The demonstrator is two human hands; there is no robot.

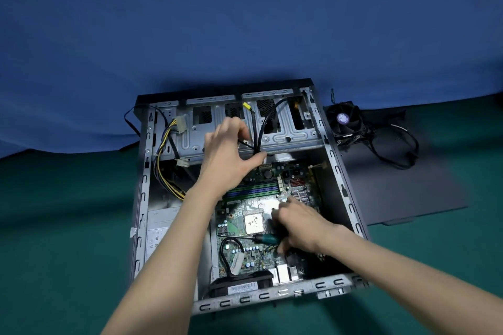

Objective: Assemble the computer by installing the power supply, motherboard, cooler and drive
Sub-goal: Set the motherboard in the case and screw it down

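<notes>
Two grips: left hand (228, 156) pinches black cables (255, 130); right hand (300, 223) clasps screwdriver (268, 238).

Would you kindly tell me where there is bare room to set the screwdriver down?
Bare green table lies left of the case, and the dark side panel is free right of it, nearer than the cooler. Inside the case is crowded: left hand, right hand, cables, motherboard.

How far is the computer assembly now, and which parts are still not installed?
Done, it seems: the power supply sits in the case at the left, and the motherboard lies inside. In hand: the right hand holds a screwdriver over the board, while the left hand holds black cables aside. Left: the cooler lies outside the case, the processor is bare, and the drive cage shows no drive.
</notes>
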